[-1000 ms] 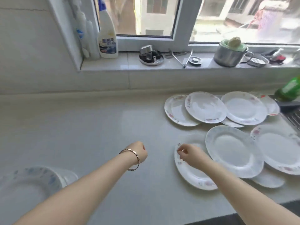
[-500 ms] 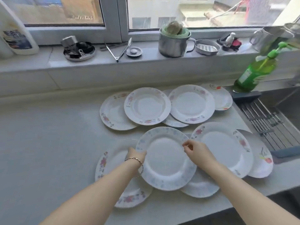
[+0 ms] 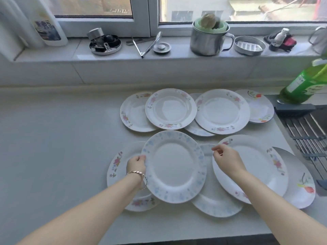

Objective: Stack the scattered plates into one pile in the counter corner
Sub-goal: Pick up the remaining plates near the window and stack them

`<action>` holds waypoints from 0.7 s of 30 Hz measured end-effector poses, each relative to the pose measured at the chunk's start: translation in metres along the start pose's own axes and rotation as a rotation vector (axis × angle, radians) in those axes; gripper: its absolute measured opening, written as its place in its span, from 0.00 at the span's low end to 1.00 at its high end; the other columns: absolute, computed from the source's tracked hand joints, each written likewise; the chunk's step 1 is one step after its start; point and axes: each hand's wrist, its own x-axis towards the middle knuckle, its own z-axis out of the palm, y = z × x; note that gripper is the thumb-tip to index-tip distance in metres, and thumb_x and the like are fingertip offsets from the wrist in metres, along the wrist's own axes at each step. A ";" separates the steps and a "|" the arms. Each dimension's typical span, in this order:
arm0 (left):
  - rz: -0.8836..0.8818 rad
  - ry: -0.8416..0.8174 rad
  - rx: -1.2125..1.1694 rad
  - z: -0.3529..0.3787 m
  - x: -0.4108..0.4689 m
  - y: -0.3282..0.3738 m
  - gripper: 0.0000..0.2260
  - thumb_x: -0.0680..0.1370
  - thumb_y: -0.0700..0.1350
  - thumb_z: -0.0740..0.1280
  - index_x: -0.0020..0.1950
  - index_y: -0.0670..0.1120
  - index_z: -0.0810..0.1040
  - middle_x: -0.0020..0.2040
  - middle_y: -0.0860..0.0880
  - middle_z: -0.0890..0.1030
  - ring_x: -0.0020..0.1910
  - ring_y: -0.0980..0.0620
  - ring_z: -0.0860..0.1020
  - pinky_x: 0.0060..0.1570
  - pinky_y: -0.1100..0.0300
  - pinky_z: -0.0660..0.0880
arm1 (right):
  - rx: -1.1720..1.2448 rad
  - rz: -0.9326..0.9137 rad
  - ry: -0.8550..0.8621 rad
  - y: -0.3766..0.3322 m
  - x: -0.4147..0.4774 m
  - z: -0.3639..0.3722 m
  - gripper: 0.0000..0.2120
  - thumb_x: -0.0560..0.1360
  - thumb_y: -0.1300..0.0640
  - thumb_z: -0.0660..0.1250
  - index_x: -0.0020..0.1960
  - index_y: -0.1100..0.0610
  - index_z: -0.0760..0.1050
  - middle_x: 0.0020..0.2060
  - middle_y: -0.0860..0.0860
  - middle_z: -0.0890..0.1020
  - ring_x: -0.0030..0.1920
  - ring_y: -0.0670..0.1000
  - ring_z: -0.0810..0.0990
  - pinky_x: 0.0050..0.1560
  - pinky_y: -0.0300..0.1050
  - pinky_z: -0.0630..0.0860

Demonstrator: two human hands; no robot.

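head | your left hand (image 3: 137,165) fingers grip blue-speckled plate (image 3: 174,167) by left rim | your right hand (image 3: 228,161) fingers curled, holding nothing, just off right rim | table (image 3: 53,138)

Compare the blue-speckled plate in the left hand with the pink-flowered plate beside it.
The blue-speckled plate has specks round its rim; the pink-flowered plate has separate pink sprays. The left hand grips the blue-speckled plate; the pink-flowered plate lies under the right forearm. Both are white, face up.

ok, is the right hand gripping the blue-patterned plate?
No: the left hand alone grips the blue-patterned plate, at its left rim; the right hand is clear of it.
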 end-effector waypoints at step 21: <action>-0.080 0.673 -0.566 -0.434 0.031 -0.027 0.15 0.78 0.42 0.62 0.31 0.40 0.70 0.31 0.45 0.71 0.27 0.51 0.69 0.18 0.66 0.69 | -0.296 -0.570 -0.335 -0.308 -0.108 0.245 0.13 0.76 0.61 0.59 0.57 0.57 0.78 0.47 0.54 0.82 0.42 0.51 0.74 0.44 0.39 0.70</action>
